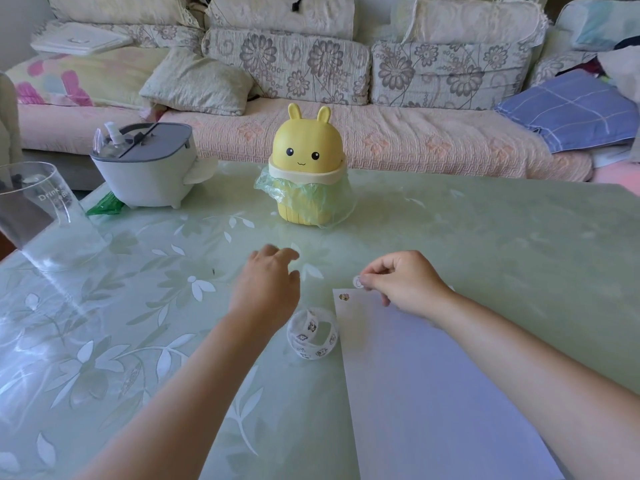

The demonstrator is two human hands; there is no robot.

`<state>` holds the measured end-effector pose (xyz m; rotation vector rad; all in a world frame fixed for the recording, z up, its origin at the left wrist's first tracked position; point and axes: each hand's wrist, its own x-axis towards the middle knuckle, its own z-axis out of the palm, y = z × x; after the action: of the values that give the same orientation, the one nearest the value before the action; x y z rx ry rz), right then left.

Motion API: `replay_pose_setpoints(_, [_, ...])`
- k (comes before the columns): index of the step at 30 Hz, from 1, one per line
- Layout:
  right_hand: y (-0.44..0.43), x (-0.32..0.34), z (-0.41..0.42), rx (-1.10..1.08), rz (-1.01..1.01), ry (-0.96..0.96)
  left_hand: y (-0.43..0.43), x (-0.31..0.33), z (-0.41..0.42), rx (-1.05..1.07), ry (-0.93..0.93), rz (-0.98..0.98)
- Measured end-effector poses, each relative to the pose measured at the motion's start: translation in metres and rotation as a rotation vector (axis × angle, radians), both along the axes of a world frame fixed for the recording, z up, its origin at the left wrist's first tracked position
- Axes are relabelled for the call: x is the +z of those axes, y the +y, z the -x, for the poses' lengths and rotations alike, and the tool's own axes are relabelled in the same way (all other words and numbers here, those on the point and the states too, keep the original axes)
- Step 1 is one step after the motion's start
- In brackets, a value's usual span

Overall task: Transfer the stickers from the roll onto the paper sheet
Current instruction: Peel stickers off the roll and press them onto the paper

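A white paper sheet (433, 382) lies on the green table at the front right. One small sticker (344, 297) sits stuck at its far left corner. My right hand (401, 280) hovers just beyond that corner and pinches a round white sticker (357, 281) between thumb and fingertips. The sticker roll (312, 333), a loose loop of clear tape with cartoon stickers, lies on the table just left of the sheet. My left hand (270, 282) hangs above the table beyond the roll, fingers relaxed and holding nothing.
A yellow rabbit-shaped bin (306, 168) with a green bag stands mid-table beyond the hands. A grey tissue box (145, 168) sits at the far left, and a clear glass cup (38, 216) at the left edge. A sofa runs behind the table.
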<state>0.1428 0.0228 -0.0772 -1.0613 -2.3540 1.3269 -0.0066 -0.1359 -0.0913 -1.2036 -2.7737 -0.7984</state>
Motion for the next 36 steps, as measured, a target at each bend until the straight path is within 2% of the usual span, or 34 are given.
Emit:
replay_pose_setpoints(3, [0.003, -0.006, 0.003, 0.007, 0.062, -0.063, 0.007, 0.003, -0.007, -0.252, 0.006, -0.125])
replay_pose_setpoints(5, [0.004, -0.009, 0.007, 0.005, 0.079, -0.092, 0.009, -0.001, -0.013, -0.393, -0.073, -0.062])
replay_pose_setpoints(7, [0.004, -0.011, 0.009, -0.006, 0.102, -0.116, 0.011, -0.010, -0.018, -0.464, -0.075, 0.062])
replay_pose_setpoints(13, [0.012, -0.014, 0.009, -0.065, 0.116, -0.143, 0.009, -0.018, -0.022, -0.510, -0.035, 0.212])
replay_pose_setpoints(19, [0.012, -0.017, 0.013, -0.031, 0.089, -0.159, 0.008, -0.019, -0.030, -0.527, 0.035, 0.211])
replay_pose_setpoints(23, [0.011, -0.017, 0.014, -0.021, 0.058, -0.178, 0.008, -0.018, -0.032, -0.521, -0.037, 0.196])
replay_pose_setpoints(36, [0.005, -0.016, 0.021, -0.014, -0.118, -0.265, 0.008, -0.020, -0.034, -0.511, -0.020, 0.202])
